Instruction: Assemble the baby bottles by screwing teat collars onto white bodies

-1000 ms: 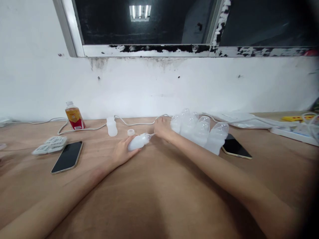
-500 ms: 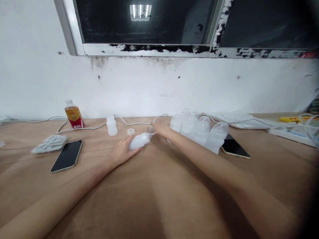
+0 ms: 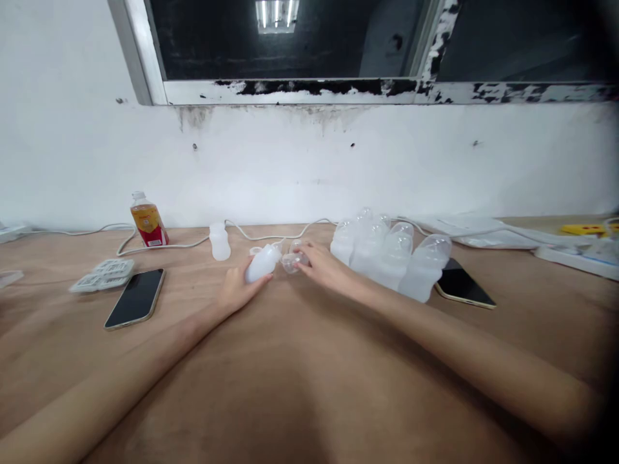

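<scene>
A person's two bare arms reach forward across a wide brown tabletop (image 3: 309, 380) toward a white wall (image 3: 271, 167) with a dark window above it. The left hand (image 3: 235, 288) is partly closed, thumb and fingers curled around a small frosted-white plastic bottle (image 3: 262, 263), which leans with its pale nozzle end up and toward the right. Just beside that nozzle, the right hand (image 3: 325, 264) has its thumb and fingers pinched on a clear, rounded plastic cap (image 3: 291, 260), apart from the bottle. Right of the hands stands a cluster of similar frosted bottles wearing clear domed caps (image 3: 393, 256); left of them, one uncapped frosted-white bottle (image 3: 219, 242) stands upright near a thin white cable (image 3: 271, 240). Farther left are a black-screened phone (image 3: 136, 299), flat whitish packets (image 3: 105, 276) and a drink bottle with a yellow-and-red label (image 3: 149, 223). A second dark phone (image 3: 464, 283) lies beyond the cluster, partly hidden by it.
</scene>
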Motion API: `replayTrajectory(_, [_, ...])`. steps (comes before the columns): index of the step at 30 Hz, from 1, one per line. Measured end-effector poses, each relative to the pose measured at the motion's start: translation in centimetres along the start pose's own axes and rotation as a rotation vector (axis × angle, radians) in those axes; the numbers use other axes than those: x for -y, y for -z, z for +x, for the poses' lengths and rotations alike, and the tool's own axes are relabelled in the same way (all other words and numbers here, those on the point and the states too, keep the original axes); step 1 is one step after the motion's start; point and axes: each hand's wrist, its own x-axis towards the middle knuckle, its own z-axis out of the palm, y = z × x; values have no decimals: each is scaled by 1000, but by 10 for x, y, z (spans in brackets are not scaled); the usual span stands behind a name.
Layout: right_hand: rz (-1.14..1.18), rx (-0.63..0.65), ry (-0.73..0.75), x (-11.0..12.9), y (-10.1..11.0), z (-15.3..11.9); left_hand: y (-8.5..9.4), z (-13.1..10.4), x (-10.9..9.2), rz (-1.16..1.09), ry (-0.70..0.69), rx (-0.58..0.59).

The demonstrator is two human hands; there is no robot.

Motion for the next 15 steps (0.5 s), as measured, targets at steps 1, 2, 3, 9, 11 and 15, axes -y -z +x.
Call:
replayTrajectory(1, [231, -14, 0, -2, -6, -9, 0, 0, 1, -6, 7, -2])
replayTrajectory(2, [478, -4, -58, -5, -13, -17, 0, 0, 1, -10, 14, -4])
replayTrajectory(3, [704, 19, -137, -8, -21, -23, -1, 0, 1, -9, 20, -3])
replayTrajectory(9, [1550, -116, -308, -27, -42, -27, 1, 0, -1, 42, 16, 11])
replayTrajectory(11, [1603, -118, -350, -28, -41, -25, 2, 0, -2, 50, 11, 16])
replayTrajectory(15, [1613, -112, -342, -26, -40, -25, 3, 0, -2, 36, -1, 40])
